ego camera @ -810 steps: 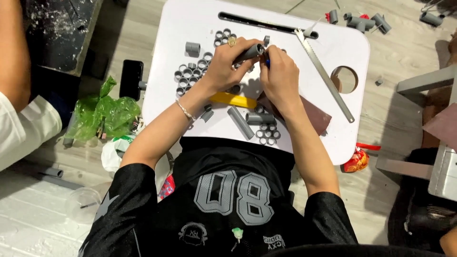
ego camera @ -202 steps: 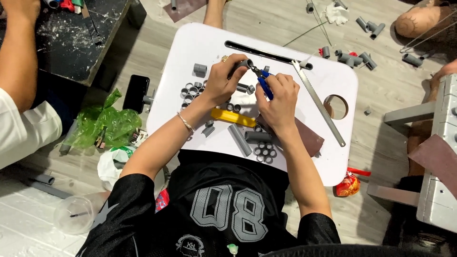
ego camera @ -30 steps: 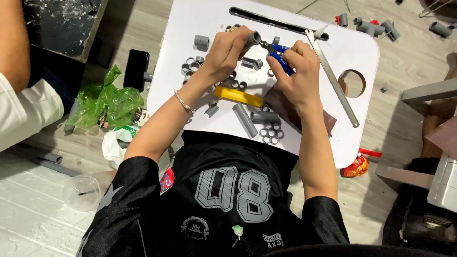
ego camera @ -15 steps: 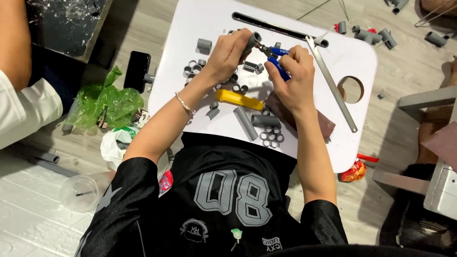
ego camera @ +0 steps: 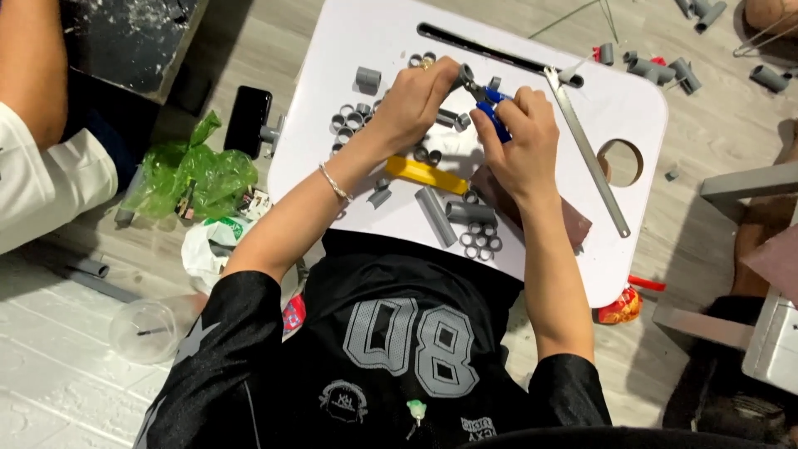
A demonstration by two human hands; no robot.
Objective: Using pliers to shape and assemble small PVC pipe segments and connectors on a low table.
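Both arms reach forward, bent at the elbows; the left hand (ego camera: 416, 100) and right hand (ego camera: 519, 141) meet, fingers curled closed in grips.

Smooth, matt white plastic for the lap table (ego camera: 374, 41). On it: dull grey plastic pipe rings (ego camera: 480, 241) and a longer grey pipe piece (ego camera: 435, 216), a glossy yellow plastic bar (ego camera: 426, 175), a brushed metal ruler (ego camera: 588, 154). Left of it on the wood-look floor: crinkled, shiny green plastic bag (ego camera: 195, 175).
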